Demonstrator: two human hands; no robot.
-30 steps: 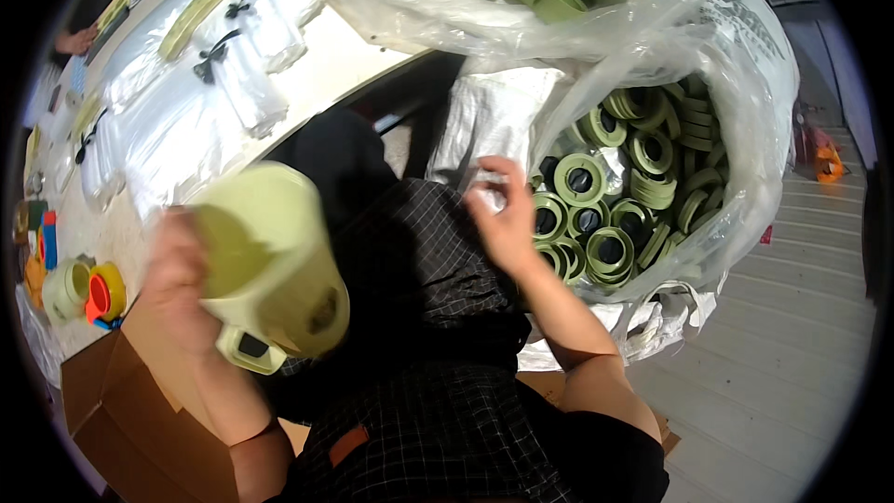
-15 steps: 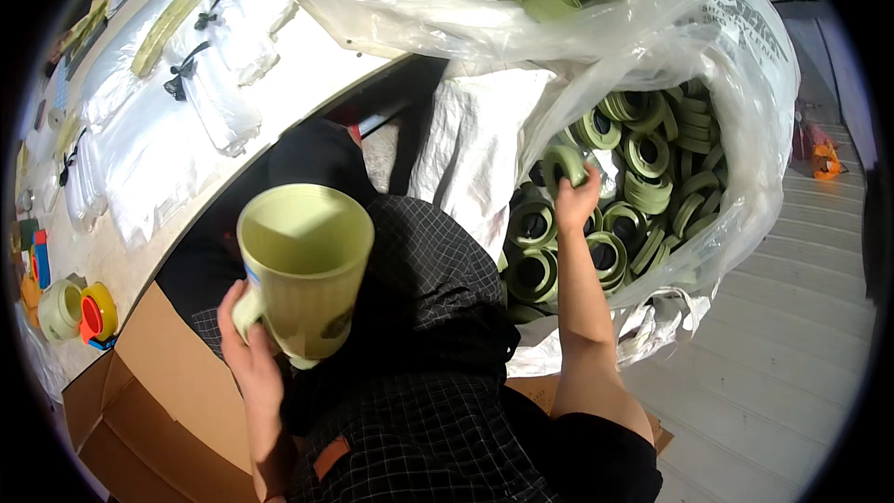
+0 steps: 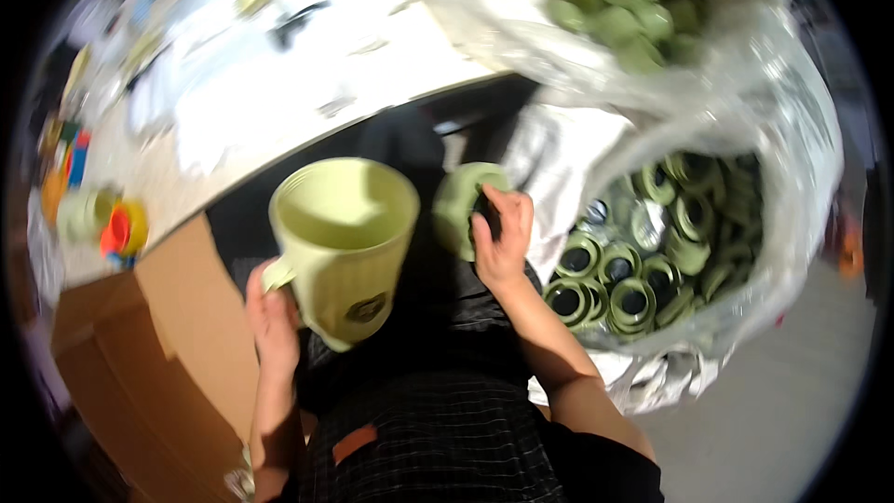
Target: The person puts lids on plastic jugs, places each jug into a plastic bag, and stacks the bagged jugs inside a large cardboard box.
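Observation:
My left hand [image 3: 273, 321] is closed on the handle of a tall pale green pitcher [image 3: 346, 256]. The pitcher is upright over my lap, its wide mouth uncovered and a dark mark low on its side. To the right of it, my right hand [image 3: 504, 233] grips a round green lid [image 3: 458, 208], thumb and fingers at its edge. A gap separates the lid from the pitcher. More green ring-shaped lids [image 3: 632, 305] lie heaped in a plastic-lined sack [image 3: 792, 270] at my right.
Another plastic-lined bag [image 3: 517, 33] at the far right holds several green cup-like pieces [image 3: 624, 23]. Clear plastic bags [image 3: 251, 84] lie on the white table [image 3: 410, 84]. A cardboard box [image 3: 186, 307] stands at lower left, near a yellow and red tape dispenser-like object [image 3: 125, 228].
My right hand has lifted a lid out of the sack and brought it left, close to the pitcher. The view has shifted, and the left hand still holds the pitcher.

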